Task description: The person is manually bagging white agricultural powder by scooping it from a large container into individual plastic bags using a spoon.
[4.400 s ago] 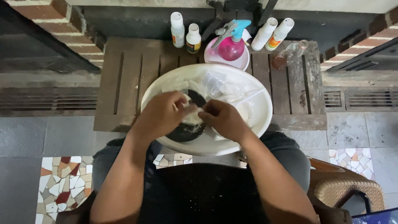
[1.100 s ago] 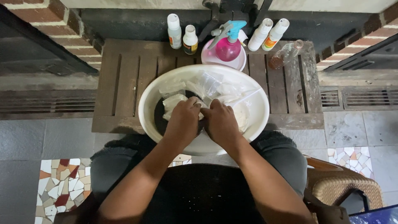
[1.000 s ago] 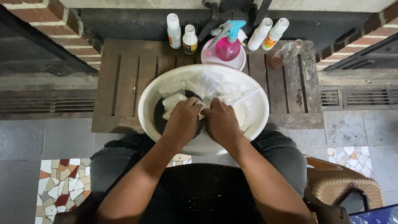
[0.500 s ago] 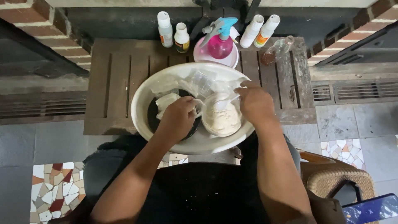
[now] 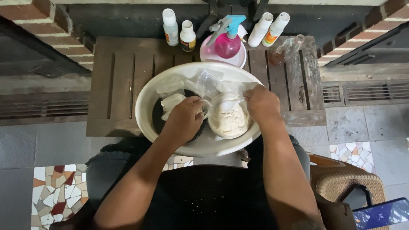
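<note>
Hands (image 5: 221,113) hide bag (image 5: 230,119) mouth; basin (image 5: 145,106) contents partly covered.

Open bag of pale powder (image 5: 230,120) in basin (image 5: 147,100)

Tabletop (image 5: 119,89): dark wooden slats before you.
Centre: your large white basin (image 5: 147,106).
Far edge: four white bottles (image 5: 170,27), pink spray bottle (image 5: 228,42) in pink bowl (image 5: 204,53), clear bottle (image 5: 285,51) lying tipped.

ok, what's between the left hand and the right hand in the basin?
Head view: between the left hand and right hand sits a clear bag of pale powder, held open inside the white basin.
</note>
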